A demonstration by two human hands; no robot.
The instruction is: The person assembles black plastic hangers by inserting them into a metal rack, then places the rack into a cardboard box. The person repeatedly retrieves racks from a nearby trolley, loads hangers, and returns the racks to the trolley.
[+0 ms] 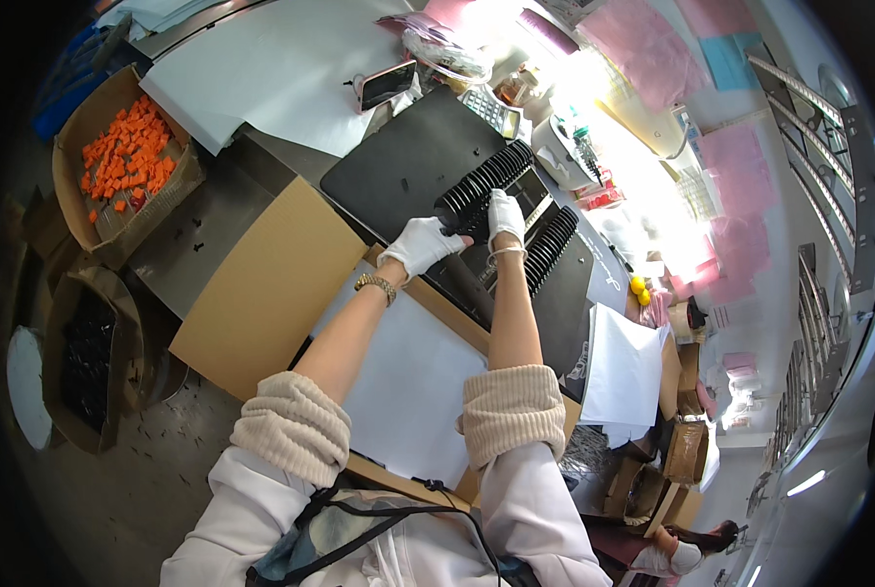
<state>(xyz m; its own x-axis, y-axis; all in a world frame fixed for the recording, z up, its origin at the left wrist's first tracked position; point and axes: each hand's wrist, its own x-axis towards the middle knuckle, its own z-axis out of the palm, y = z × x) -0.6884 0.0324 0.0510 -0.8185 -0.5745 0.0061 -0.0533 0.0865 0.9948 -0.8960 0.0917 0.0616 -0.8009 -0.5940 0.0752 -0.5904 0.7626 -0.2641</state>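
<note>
Step in hand: apparently handling the upper row of black discs (pixel 486 184) with both hands.
Left hand (pixel 424 247): reaching with fingers bunching together at the row's 8 o'clock end; clamping or merely touching, unable to tell.
Right hand (pixel 505 217): curling down between that row and the lower row of black discs (pixel 552 252); hiding fingertips, so unable to tell any grip.
Disc location: lying over the black panel (pixel 384 171), at 1 o'clock from centre, flanking a metal strip (pixel 539 211).
Upper row axis: running 8 to 2 o'clock, far end pointing toward 2.
Lower row axis: running 7 to 1 o'clock.
Next move: probably calling for steadying the row and keeping discs aligned.
</note>
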